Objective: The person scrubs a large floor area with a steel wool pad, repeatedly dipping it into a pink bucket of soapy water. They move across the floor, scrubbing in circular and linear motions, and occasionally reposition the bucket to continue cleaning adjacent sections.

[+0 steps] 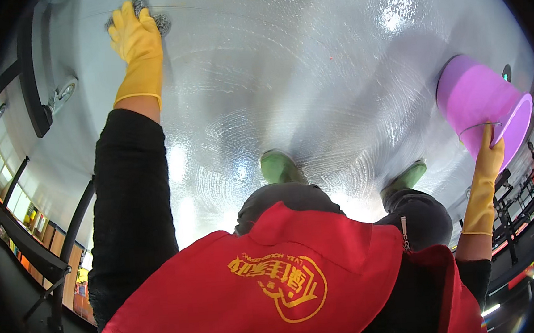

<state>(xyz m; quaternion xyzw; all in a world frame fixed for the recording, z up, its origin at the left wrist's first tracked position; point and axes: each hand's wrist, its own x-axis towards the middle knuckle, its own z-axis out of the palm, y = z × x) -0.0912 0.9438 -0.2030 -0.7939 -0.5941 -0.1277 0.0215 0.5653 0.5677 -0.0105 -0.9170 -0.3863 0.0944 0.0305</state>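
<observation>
At the upper left, my left hand (pixel 134 34), in a long yellow rubber glove, presses on steel-wool scouring pads (pixel 162 23) lying on the wet grey floor (pixel 260 74). The pads stick out on both sides of the fingers. On the right, my right hand (pixel 491 148), gloved the same way, grips the rim of a pink plastic bucket (pixel 468 92) near its wire handle. The bucket is tilted, its mouth toward the lower right; what it holds is hidden. Curved streaks of liquid cover the floor between my hands.
My green boots (pixel 278 166) stand on the wet floor below the streaks. A black metal frame (pixel 33 71) with a caster wheel (pixel 65 90) is at the left edge, with a black folding chair or frame (pixel 26 239) below. A round floor fitting (pixel 506 72) lies beyond the bucket.
</observation>
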